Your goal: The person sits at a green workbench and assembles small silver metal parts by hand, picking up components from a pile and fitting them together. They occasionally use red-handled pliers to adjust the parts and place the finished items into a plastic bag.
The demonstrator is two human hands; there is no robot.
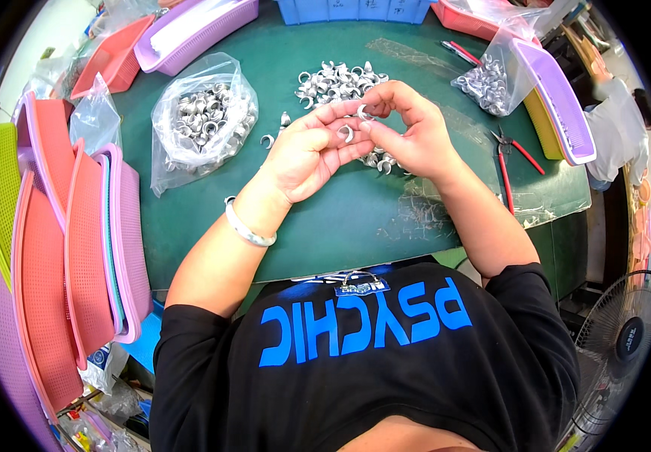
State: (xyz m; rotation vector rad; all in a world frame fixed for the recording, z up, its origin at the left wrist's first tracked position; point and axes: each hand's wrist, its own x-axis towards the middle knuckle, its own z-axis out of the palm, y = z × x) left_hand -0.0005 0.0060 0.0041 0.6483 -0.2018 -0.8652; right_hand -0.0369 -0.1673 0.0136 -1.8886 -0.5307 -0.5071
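Note:
My right hand (408,128) is closed, with thumb and forefinger pinching a small silver open ring (364,113). My left hand (303,154) lies palm up beside it and holds another silver ring (346,133) on its fingers near the thumb tip. The two hands meet fingertip to fingertip. Just beyond them is a pile of similar silver rings (336,81), partly hidden by my hands. Two loose rings (267,141) lie to the left of my left hand. A pale bangle (248,226) circles my left wrist.
On the green table (325,226), an opened clear bag of rings (208,117) stands left and another bag (486,87) far right. Red-handled pliers (507,162) lie right. Purple baskets (562,98), a blue crate (355,10) and stacked baskets (88,248) border the table; a fan (619,346) stands lower right.

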